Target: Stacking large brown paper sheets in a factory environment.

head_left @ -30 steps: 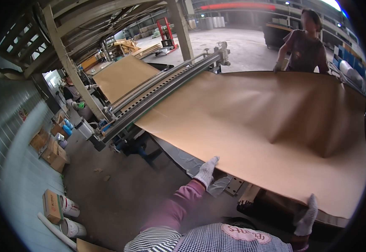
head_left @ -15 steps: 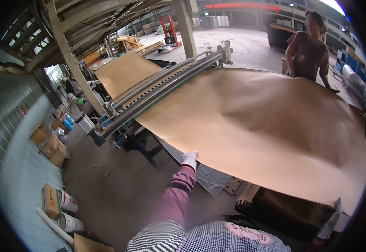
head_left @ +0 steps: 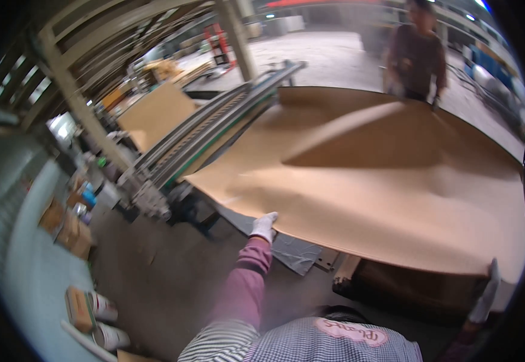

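The large, thin brown cardboard sheet (head_left: 395,181) lies bowed across the stack beside the long grey conveyor machine (head_left: 214,130); I'd judge it best kept level with the co-worker (head_left: 416,54) at the far edge. My white-gloved left hand (head_left: 264,226) grips its near edge, arm stretched forward. My gloved right hand (head_left: 485,292) holds the near right corner.

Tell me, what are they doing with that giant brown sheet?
A person in white gloves holds the near edge of a huge brown cardboard sheet: the left hand grips one side and the right hand the other. A second person stands at the far edge. The sheet is bowed up in the middle, beside a long metal conveyor machine.
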Demonstrator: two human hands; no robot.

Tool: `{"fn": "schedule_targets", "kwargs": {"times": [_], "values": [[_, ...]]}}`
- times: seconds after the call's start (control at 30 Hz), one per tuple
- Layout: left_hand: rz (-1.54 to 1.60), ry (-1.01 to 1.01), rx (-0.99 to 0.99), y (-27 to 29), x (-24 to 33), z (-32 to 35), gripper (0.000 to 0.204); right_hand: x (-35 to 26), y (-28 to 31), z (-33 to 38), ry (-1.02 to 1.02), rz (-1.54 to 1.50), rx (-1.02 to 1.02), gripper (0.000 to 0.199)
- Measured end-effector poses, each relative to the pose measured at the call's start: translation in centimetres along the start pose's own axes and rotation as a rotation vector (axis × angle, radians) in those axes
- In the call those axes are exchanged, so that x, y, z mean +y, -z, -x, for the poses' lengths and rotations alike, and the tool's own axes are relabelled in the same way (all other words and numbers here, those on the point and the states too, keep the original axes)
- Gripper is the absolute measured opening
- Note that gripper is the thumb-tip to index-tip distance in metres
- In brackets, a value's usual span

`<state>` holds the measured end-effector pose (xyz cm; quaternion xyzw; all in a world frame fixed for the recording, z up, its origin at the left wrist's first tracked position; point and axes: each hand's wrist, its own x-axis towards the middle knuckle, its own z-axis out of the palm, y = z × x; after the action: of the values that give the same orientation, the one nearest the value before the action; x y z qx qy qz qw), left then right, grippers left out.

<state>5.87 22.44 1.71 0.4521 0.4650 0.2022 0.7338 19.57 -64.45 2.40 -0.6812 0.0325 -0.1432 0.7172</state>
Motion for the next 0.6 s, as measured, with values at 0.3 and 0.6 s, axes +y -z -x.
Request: {"fn": "schedule_targets", "kwargs": {"times": [0.3, 0.6], "values": [[0.222, 0.121, -0.347, -3.8, -3.3, 4.9, 0.031, -15.1, 29.3, -5.6, 0.122, 0.241, 0.560, 0.053], [-0.048, 0.587, -0.808, -12.7, -15.0, 20.7, 0.030, -4.1, -12.4, 15.1, -0.527, -0.270, 0.514, 0.056]]}}
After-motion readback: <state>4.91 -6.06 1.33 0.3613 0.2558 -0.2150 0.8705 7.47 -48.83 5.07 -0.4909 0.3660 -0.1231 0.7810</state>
